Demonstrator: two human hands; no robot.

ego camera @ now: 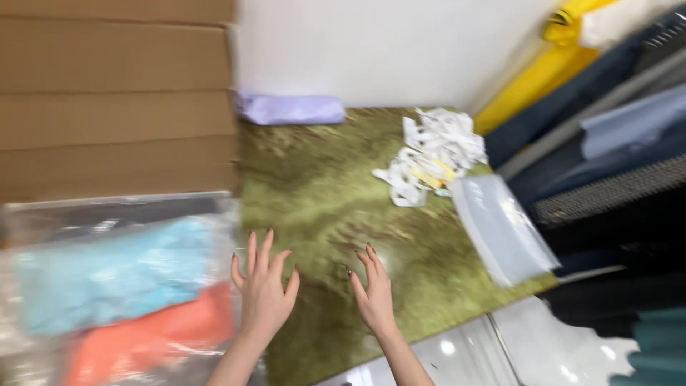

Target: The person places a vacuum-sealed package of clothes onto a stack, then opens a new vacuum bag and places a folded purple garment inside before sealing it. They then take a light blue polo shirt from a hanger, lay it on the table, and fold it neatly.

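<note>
Both open: two bare hands hover flat over the green mottled bench [321, 186].

Nearest, the left hand [263, 289] spreads its fingers just beside the clear plastic bags of folded blue and orange cloth [121, 286]; the right hand [373, 292] is flat, holding nothing. Judged from this blurred view, a steady two-handed grip on a bag's edges would serve best. Farther off lie a clear flat pouch [500, 229], a heap of white paper scraps [432, 154] and a lilac folded bundle [289, 109].

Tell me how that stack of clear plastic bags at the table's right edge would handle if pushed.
The clear plastic bags look thin and glossy, so they would probably slide and flop. They overhang the green table, so a push might tip them off.
</note>
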